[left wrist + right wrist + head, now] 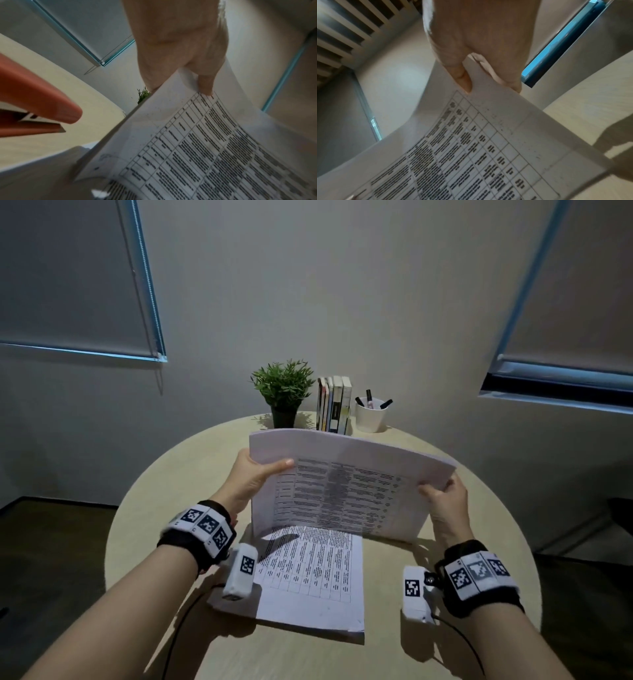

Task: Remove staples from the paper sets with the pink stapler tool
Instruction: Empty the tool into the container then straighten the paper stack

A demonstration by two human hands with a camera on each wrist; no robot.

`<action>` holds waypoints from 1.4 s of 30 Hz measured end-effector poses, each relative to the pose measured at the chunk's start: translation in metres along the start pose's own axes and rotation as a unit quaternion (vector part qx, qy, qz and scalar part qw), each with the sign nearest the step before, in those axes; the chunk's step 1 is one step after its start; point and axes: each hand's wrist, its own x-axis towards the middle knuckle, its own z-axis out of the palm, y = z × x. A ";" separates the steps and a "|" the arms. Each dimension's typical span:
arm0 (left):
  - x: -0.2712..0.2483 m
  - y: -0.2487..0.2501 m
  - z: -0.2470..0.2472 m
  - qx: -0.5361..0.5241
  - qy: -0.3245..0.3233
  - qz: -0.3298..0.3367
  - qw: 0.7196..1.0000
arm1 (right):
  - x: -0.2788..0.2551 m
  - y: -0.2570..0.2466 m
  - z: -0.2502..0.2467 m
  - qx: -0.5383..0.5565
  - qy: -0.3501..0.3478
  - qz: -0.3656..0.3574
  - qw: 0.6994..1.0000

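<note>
I hold a stapled paper set (342, 491) printed with a table upright above the round table. My left hand (270, 469) pinches its upper left edge, thumb on the printed side. My right hand (438, 491) pinches the upper right edge. The wrist views show the same: the left hand (188, 65) and the right hand (488, 40) each have the thumb in front of the sheet (205, 148) (488, 148) and fingers behind. A second paper set (315, 577) lies flat under it. The pink stapler tool (37, 102) lies on the table left of the held papers, hidden in the head view.
The round wooden table (171, 491) carries a potted plant (284, 392), a row of upright books (334, 404) and a white cup with markers (370, 414) at its far edge. Cables run from both wrist cameras toward the near edge.
</note>
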 end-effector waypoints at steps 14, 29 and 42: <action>0.004 0.077 0.057 0.152 -0.085 0.182 0.968 | 0.017 -0.061 0.012 -0.402 -0.057 -0.229 0.885; 0.005 0.058 0.021 0.165 -0.080 -0.079 0.980 | -0.020 -0.037 0.050 -0.061 -0.083 0.064 0.993; -0.003 -0.038 0.000 0.560 -0.086 -0.224 0.793 | -0.040 0.056 0.088 -0.413 -0.165 0.221 0.868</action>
